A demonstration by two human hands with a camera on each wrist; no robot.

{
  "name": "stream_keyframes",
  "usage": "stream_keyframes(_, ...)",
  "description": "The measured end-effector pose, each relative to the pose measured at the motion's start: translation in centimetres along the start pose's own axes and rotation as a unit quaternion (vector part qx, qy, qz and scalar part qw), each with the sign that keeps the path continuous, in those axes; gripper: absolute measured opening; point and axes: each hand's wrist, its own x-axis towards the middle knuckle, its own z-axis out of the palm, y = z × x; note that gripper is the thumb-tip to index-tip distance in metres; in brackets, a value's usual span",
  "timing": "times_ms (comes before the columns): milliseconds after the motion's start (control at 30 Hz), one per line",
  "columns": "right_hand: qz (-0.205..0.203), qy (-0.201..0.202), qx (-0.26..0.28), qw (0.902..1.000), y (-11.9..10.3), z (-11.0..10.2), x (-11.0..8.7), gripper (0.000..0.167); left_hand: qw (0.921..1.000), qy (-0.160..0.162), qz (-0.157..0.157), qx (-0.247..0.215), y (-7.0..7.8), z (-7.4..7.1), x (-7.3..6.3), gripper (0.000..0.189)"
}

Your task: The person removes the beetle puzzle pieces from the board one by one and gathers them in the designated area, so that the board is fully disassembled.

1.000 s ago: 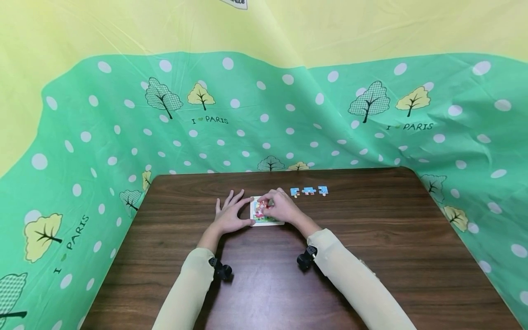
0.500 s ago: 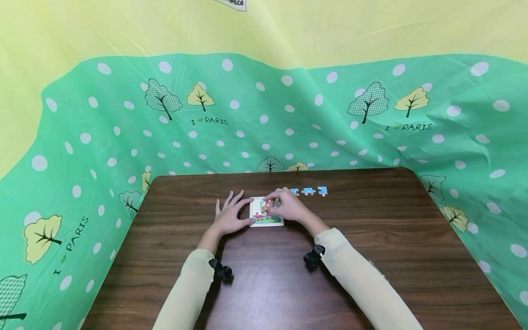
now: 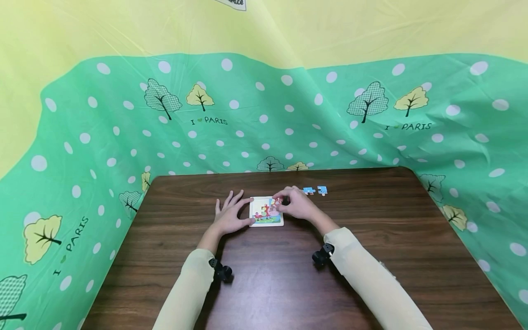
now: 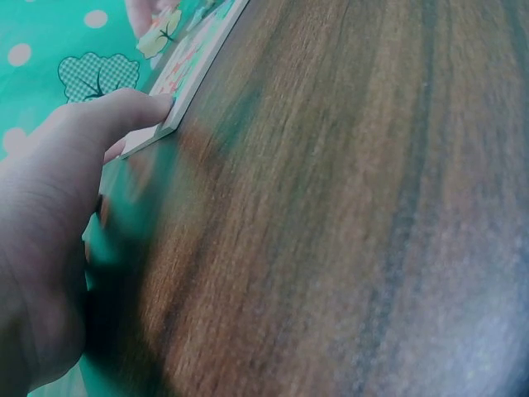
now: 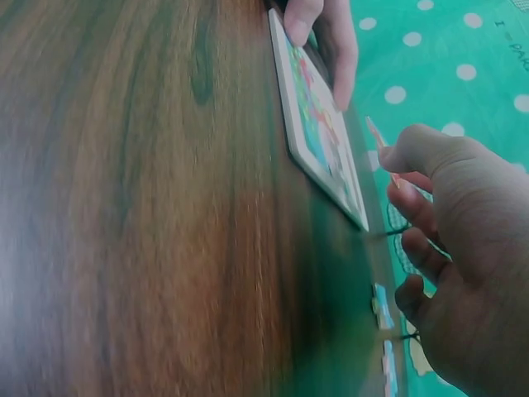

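Note:
A small jigsaw puzzle tray with a white rim lies on the table, its picture partly filled with colourful pieces. My left hand holds the tray's left side between thumb and forefinger, the other fingers spread on the table. In the left wrist view the thumb sits on the tray's corner. My right hand is over the tray's right side. Between its thumb and forefinger it pinches a thin puzzle piece, seen edge-on in the right wrist view, apart from the tray.
Two loose blue puzzle pieces, one beside the other, lie beyond the right hand. The dark wooden table ends at a green dotted cloth hanging behind and at the sides.
My right hand has moved to the right across the tray, baring more of its white upper left. It now hides the nearest loose blue piece. The left hand stays in place.

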Motion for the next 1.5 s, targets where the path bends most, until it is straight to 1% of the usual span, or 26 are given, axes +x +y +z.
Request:
stream_keyframes(100, -0.004, -0.001, 0.006, 1.0, 0.3, -0.5, -0.2, 0.03, 1.0, -0.002, 0.0, -0.002, 0.0, 0.0, 0.0, 0.081)
stream_keyframes(367, -0.014, 0.011, 0.008, 0.9998, 1.5, -1.4, -0.6, 0.027, 1.0, -0.002, 0.001, -0.002, 0.0, -0.1, 0.0, 0.081)
stream_keyframes(567, -0.008, 0.012, 0.009, 0.9999, 2.4, -2.1, -1.2, 0.029, 1.0, -0.004, 0.001, -0.005, 0.0, -0.1, 0.0, 0.081)
stream_keyframes(667, -0.017, 0.018, 0.02, 0.9995, 3.4, -2.3, -1.4, 0.029, 1.0, -0.004, 0.0, -0.007, 0.0, -0.1, 0.0, 0.08)
stream_keyframes(767, -0.053, 0.037, 0.023, 0.9976, 6.3, -1.5, -0.9, 0.028, 1.0, -0.004, -0.001, -0.006, 0.0, -0.1, 0.0, 0.08)
stream_keyframes(900, -0.073, 0.049, 0.029, 0.9957, 7.7, -1.5, -1.1, 0.028, 1.0, -0.004, -0.001, -0.004, 0.0, -0.1, 0.0, 0.081)
stream_keyframes(1000, -0.05, 0.04, 0.035, 0.9974, 5.9, -2.5, -2.0, 0.028, 1.0, -0.004, 0.0, -0.002, 0.0, -0.1, 0.0, 0.081)
stream_keyframes(1133, -0.024, 0.029, 0.022, 0.999, 4.8, -2.9, -2.4, 0.028, 1.0, -0.005, 0.001, -0.001, 0.0, -0.2, 0.0, 0.081)
stream_keyframes(1267, -0.011, 0.027, 0.013, 0.9995, 4.7, -2.9, -2.6, 0.026, 1.0, -0.006, 0.001, -0.001, 0.0, -0.2, 0.1, 0.081)
stream_keyframes(1500, -0.008, 0.03, 0.012, 0.9995, 5.2, -2.8, -2.7, 0.027, 1.0, -0.008, -0.001, 0.001, 0.0, -0.2, 0.1, 0.082)
